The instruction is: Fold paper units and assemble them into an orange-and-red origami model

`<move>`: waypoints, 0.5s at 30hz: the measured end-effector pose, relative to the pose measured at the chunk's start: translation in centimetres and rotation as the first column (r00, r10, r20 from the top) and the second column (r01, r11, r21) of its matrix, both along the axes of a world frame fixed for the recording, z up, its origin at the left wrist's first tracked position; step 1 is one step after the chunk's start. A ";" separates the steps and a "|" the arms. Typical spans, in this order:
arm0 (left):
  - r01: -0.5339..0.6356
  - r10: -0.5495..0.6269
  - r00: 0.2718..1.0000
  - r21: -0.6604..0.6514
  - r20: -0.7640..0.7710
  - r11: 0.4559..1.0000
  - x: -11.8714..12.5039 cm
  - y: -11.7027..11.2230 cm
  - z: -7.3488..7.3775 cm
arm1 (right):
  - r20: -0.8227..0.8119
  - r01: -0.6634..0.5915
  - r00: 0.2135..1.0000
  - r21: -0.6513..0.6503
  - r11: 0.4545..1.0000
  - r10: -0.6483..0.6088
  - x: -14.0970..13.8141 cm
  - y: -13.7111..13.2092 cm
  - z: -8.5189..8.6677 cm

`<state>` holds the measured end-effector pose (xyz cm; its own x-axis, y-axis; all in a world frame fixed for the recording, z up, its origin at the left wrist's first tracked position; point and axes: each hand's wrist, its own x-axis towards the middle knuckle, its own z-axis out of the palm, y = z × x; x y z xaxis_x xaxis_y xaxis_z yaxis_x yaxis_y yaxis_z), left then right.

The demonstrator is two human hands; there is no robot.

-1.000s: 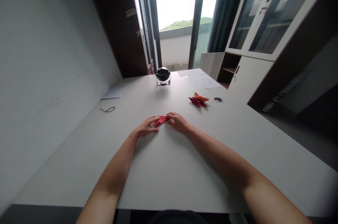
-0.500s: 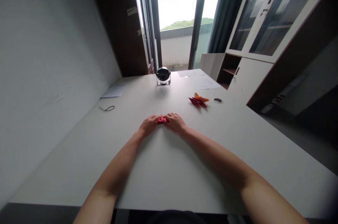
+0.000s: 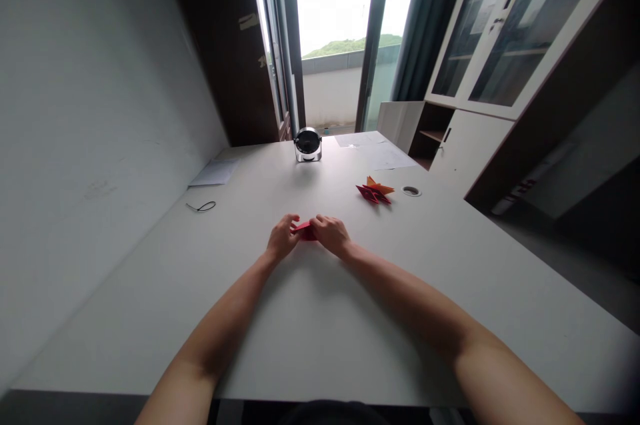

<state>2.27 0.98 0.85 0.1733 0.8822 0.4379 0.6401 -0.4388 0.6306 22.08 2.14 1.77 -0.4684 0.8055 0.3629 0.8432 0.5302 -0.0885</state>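
A piece of red folded paper (image 3: 307,231) is between my two hands, just above or on the white table. My right hand (image 3: 331,233) is closed on its right side, with fingers curled over the top edge. At its left end, my left hand (image 3: 283,237) pinches the tip low down near the thumb, while the upper fingers are lifted and curved. My fingers hide both ends of the paper. To the right and farther back lie dark red folded paper shapes (image 3: 373,194) beside an orange one (image 3: 381,186).
A round black and silver device on a stand (image 3: 309,145) is at the back of the table (image 3: 300,331). A black cable tie loop (image 3: 201,207) and white papers (image 3: 214,173) lie left. At right are a round cable hole (image 3: 411,191) and more sheets (image 3: 390,157).
The red paper has turned and now shows a broader flat face instead of pointed folds. My left hand has rotated, with its upper fingers lifted off. My right hand has barely moved.
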 end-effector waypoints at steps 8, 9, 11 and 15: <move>0.068 -0.059 0.992 -0.081 0.108 0.994 0.4 0.0 -0.3 | -0.226 0.016 0.974 0.023 1.000 -0.011 0.0 -0.1 -0.4; 0.072 -0.063 0.991 -0.073 0.122 0.995 0.4 0.1 -0.4 | -0.268 0.023 0.963 0.017 1.000 -0.017 0.0 -0.1 -0.5; 0.081 -0.071 0.982 -0.052 0.172 0.995 0.5 0.3 -0.6 | -0.357 0.025 0.934 -0.005 1.000 -0.025 0.0 0.1 -0.7; 0.079 -0.065 0.942 -0.028 0.331 0.997 0.4 0.6 -0.7 | -0.590 -0.045 0.807 -0.118 0.992 -0.034 0.0 0.7 -1.1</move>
